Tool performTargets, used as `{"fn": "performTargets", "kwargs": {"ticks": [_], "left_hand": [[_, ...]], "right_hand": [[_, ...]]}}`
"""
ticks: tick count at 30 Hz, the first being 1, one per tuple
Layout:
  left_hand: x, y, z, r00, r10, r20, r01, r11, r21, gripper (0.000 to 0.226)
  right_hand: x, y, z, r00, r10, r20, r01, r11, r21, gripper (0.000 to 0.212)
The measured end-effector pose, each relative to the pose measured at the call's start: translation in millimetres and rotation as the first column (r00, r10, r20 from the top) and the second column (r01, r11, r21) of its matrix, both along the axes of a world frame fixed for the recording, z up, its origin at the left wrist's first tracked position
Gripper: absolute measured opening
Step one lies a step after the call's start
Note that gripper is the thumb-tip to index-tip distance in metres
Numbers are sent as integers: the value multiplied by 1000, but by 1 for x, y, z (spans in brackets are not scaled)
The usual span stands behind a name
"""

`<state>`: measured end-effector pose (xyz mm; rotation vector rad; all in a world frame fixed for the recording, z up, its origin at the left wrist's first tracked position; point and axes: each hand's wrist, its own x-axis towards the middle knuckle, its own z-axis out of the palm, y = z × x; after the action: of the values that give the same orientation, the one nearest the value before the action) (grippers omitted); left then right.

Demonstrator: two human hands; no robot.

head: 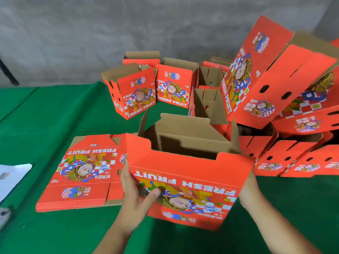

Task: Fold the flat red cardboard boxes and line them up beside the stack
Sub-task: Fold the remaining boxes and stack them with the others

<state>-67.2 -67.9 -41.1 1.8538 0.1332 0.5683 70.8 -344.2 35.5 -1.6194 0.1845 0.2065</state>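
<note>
An opened red "FRESH FRUIT" box stands in front of me with its brown top flaps up. My left hand holds its left edge, thumb pressed on the printed front. My right hand is against its right side, fingers hidden behind the box. A stack of flat red boxes lies to the left on the green table. Several folded boxes stand behind.
More folded red boxes are piled and tilted at the right, some lying on their sides. A white sheet lies at the left table edge. A grey wall rises behind the table.
</note>
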Motion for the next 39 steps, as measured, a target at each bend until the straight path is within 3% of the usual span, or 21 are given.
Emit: {"fn": "performTargets", "kwargs": {"ticks": [2,4,6,8,9,10,12,14,18,20,22,24,27,31,35,37,39], "left_hand": [[-8,-4,-9,997,53,-49,-46,990,130,111],[-16,-6,-22,996,53,-67,-45,992,116,110],[-22,-8,-24,996,22,-89,-15,997,75,113],[-22,-4,-17,997,21,-80,-16,998,59,112],[-21,-2,-8,999,26,-44,-22,996,86,106],[-19,0,0,999,44,11,-45,988,144,97],[-11,4,23,996,28,86,-48,969,241,74],[-3,5,42,998,3,67,-21,959,281,49],[-4,9,51,999,11,37,-23,948,319,21],[-7,16,54,995,97,24,-98,900,425,15],[-7,22,54,987,163,7,-146,863,484,14],[-5,20,58,989,124,-74,-89,926,366,11],[-5,16,54,990,56,-132,-22,968,250,44],[-5,14,59,972,188,-138,-181,982,63,68],[7,10,67,947,286,-143,-293,956,-32,41],[10,11,66,938,296,-182,-310,949,-55,45],[12,13,63,929,326,-177,-327,945,24,53]], "right_hand": [[-5,-3,2,1000,1,24,-2,999,41,27],[-9,-9,7,990,113,-88,-93,974,208,46],[-9,-19,6,968,243,-63,-219,940,261,38],[-6,-25,3,960,281,-8,-271,932,241,79],[-4,-26,1,954,299,11,-295,934,204,86],[-1,-25,-1,963,269,24,-269,946,182,82],[1,-19,6,978,209,1,-206,963,175,51],[3,-17,8,990,139,-28,-131,974,184,29],[7,-18,7,997,74,-32,-64,966,251,32],[4,-21,3,999,33,-31,-22,951,309,13],[-1,-16,4,996,29,-84,-3,956,294,46],[-8,-7,7,995,89,-44,-73,956,284,72],[-11,2,6,996,85,-34,-72,959,272,77],[-12,-1,-1,996,63,-69,-40,956,291,77],[-13,2,1,998,19,-62,1,948,318,60],[-10,0,3,1000,-23,-15,27,944,329,48],[-7,-4,2,995,-101,17,90,938,335,27]]}}
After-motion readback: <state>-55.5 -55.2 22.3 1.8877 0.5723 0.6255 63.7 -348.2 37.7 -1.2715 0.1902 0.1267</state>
